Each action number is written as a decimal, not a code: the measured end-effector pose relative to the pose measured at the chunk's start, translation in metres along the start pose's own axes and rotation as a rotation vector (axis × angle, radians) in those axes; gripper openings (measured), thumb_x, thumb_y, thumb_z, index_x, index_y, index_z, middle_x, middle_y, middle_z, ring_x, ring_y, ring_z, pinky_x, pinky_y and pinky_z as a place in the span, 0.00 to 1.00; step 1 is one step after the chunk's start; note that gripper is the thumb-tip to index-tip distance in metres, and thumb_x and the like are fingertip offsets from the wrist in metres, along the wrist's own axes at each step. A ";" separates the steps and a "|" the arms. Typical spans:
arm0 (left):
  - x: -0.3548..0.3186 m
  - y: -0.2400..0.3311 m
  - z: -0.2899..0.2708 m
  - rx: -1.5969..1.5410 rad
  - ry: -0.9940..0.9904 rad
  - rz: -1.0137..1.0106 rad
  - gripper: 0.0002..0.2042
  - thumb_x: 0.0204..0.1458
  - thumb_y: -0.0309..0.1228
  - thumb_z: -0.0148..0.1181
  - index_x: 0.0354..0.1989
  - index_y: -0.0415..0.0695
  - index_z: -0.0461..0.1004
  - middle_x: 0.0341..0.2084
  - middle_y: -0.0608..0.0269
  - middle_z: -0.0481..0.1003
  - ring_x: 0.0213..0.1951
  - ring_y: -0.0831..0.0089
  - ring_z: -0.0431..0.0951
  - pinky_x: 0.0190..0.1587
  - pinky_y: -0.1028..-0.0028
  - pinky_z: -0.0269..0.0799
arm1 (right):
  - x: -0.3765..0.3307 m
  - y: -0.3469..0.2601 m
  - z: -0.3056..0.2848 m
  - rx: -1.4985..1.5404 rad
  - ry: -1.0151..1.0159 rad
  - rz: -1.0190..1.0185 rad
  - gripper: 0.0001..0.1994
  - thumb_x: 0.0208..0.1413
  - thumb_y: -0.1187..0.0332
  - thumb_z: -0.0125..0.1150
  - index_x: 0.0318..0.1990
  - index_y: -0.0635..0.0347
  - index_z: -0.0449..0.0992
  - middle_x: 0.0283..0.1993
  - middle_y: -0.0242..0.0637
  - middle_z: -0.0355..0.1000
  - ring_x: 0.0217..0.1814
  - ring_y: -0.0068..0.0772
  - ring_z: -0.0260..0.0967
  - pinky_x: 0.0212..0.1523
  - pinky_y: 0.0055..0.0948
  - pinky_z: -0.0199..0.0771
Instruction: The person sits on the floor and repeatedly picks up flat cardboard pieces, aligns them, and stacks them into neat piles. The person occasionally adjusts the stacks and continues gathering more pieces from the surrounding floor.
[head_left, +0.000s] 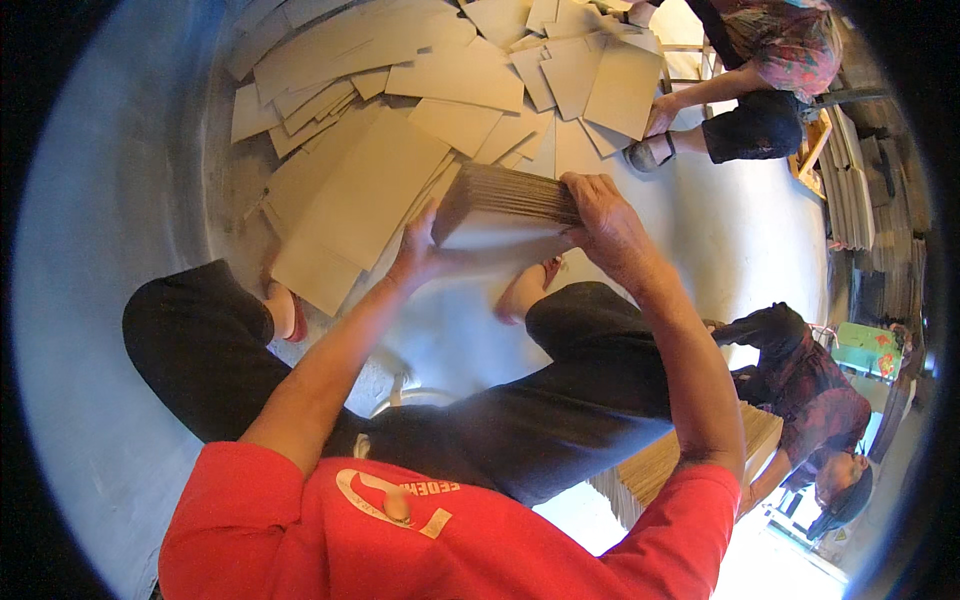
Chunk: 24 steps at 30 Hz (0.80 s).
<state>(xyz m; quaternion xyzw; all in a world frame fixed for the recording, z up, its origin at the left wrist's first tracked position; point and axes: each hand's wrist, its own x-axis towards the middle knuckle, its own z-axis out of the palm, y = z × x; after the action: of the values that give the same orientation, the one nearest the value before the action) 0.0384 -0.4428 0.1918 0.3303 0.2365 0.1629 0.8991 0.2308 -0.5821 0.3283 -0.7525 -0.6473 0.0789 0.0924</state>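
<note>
Between my two hands I hold a thick stack of brown cardboard sheets (510, 195), raised above the floor in front of my knees. Its layered edges face up and away from me, and a flat pale side faces me. My left hand (421, 245) grips the stack's left end, with the fingers partly hidden behind it. Around the right end, my right hand (603, 215) is closed, thumb on the near side and fingers over the top edge. Loose flat cardboard sheets (370, 185) lie in an overlapping heap on the floor just beyond the stack.
At the upper right a co-worker's hand (661, 115) touches a sheet of the heap. Another person (825, 420) bends at the lower right beside a tall cardboard stack (650, 470). More stacked sheets (850, 185) stand along the right side. A bluish wall (110, 250) curves along the left.
</note>
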 end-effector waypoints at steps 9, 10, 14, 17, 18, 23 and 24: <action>0.014 -0.044 -0.120 0.827 -0.055 0.283 0.35 0.29 0.16 0.70 0.53 0.43 0.65 0.44 0.63 0.73 0.48 0.71 0.72 0.51 0.69 0.70 | 0.002 -0.055 0.082 -0.111 -0.038 -0.092 0.53 0.12 0.71 0.72 0.58 0.70 0.53 0.45 0.48 0.62 0.47 0.49 0.62 0.47 0.39 0.66; 0.015 -0.042 -0.123 0.846 -0.046 0.315 0.35 0.29 0.16 0.70 0.52 0.43 0.65 0.44 0.64 0.73 0.48 0.71 0.72 0.50 0.70 0.71 | 0.007 -0.054 0.083 -0.094 -0.056 -0.070 0.54 0.11 0.72 0.71 0.58 0.69 0.53 0.46 0.48 0.62 0.47 0.49 0.62 0.47 0.40 0.66; 0.018 -0.034 -0.112 0.583 -0.044 0.120 0.33 0.29 0.16 0.69 0.51 0.43 0.67 0.43 0.66 0.74 0.46 0.75 0.72 0.51 0.70 0.70 | 0.004 -0.065 0.061 -0.101 -0.097 0.034 0.55 0.09 0.73 0.72 0.58 0.68 0.53 0.45 0.47 0.63 0.46 0.49 0.62 0.47 0.41 0.65; 0.006 -0.059 -0.124 0.742 -0.013 0.146 0.30 0.32 0.16 0.69 0.49 0.43 0.69 0.40 0.67 0.75 0.44 0.74 0.73 0.50 0.70 0.71 | -0.014 -0.068 0.072 -0.156 -0.131 0.050 0.50 0.17 0.70 0.71 0.58 0.67 0.55 0.43 0.47 0.63 0.45 0.50 0.63 0.46 0.43 0.65; 0.015 -0.067 -0.134 0.752 0.001 0.151 0.29 0.33 0.16 0.69 0.49 0.43 0.69 0.39 0.67 0.75 0.43 0.74 0.73 0.50 0.70 0.71 | -0.013 -0.062 0.071 -0.208 -0.144 0.058 0.47 0.21 0.69 0.70 0.58 0.67 0.55 0.42 0.48 0.64 0.45 0.50 0.63 0.46 0.43 0.66; 0.034 -0.066 -0.168 0.793 -0.073 0.196 0.26 0.40 0.24 0.68 0.50 0.41 0.67 0.43 0.60 0.72 0.42 0.68 0.74 0.40 0.64 0.76 | 0.011 -0.070 0.045 -0.081 0.008 0.094 0.24 0.43 0.69 0.55 0.51 0.61 0.63 0.41 0.45 0.65 0.46 0.46 0.63 0.42 0.38 0.68; 0.031 -0.056 -0.166 0.834 -0.091 0.167 0.26 0.42 0.27 0.68 0.52 0.44 0.66 0.45 0.60 0.71 0.43 0.65 0.74 0.39 0.63 0.77 | 0.010 -0.076 0.044 -0.125 0.033 0.101 0.20 0.45 0.70 0.54 0.49 0.61 0.64 0.40 0.45 0.65 0.46 0.45 0.64 0.43 0.39 0.68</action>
<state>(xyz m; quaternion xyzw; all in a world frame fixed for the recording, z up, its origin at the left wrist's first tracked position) -0.0168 -0.3834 0.0331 0.6906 0.2148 0.1106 0.6817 0.1487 -0.5594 0.3044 -0.7898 -0.6104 0.0305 0.0520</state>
